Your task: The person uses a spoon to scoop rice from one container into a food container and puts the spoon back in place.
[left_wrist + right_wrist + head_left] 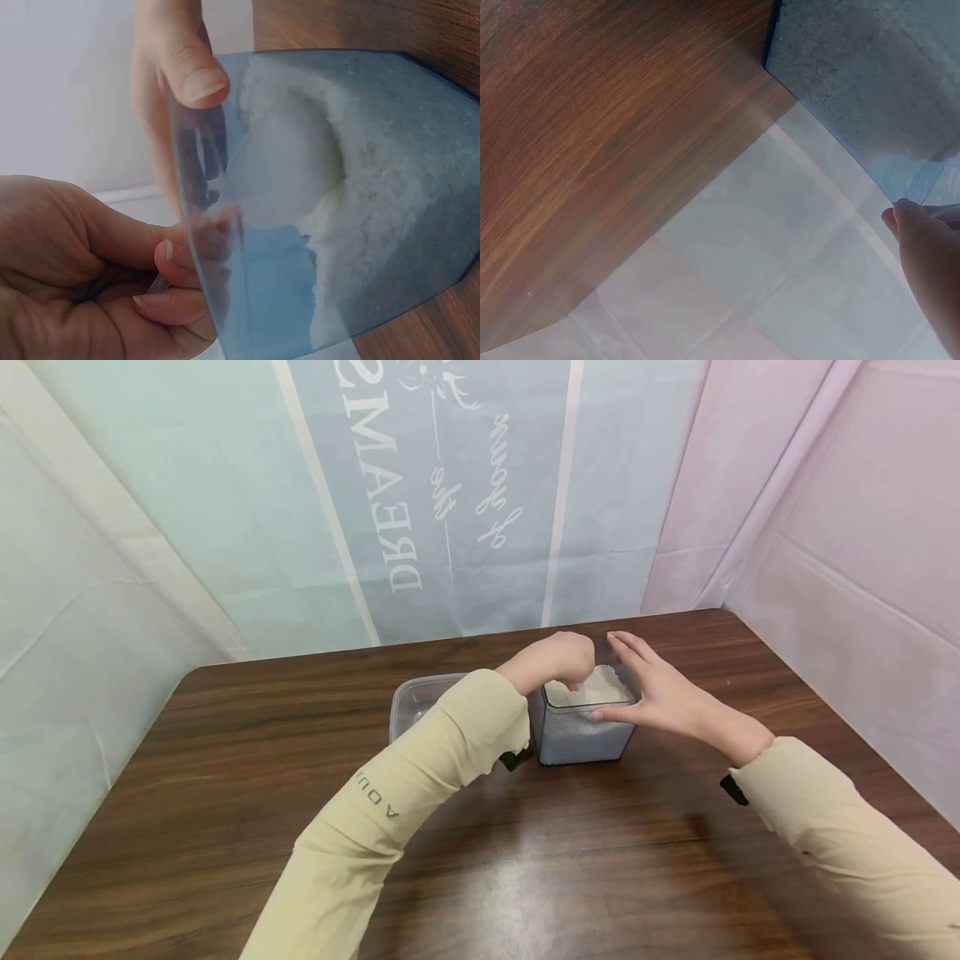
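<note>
Scooping barely begun: my left hand (558, 662) pinches a translucent scoop (281, 176) sunk in the powder (592, 689), my right hand (660, 697), fingers straight, steadies the container (581, 739), lid (416, 702) off alongside.

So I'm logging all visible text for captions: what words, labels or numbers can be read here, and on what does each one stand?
"DREAMS": large white letters, mirrored, on the backdrop banner.
"of your": white script, mirrored, on the same banner.
"the": small white script on the banner.
"AOU": dark letters on the left sleeve; any further letters are hidden by the fold.
Clear container: no label visible.
</note>
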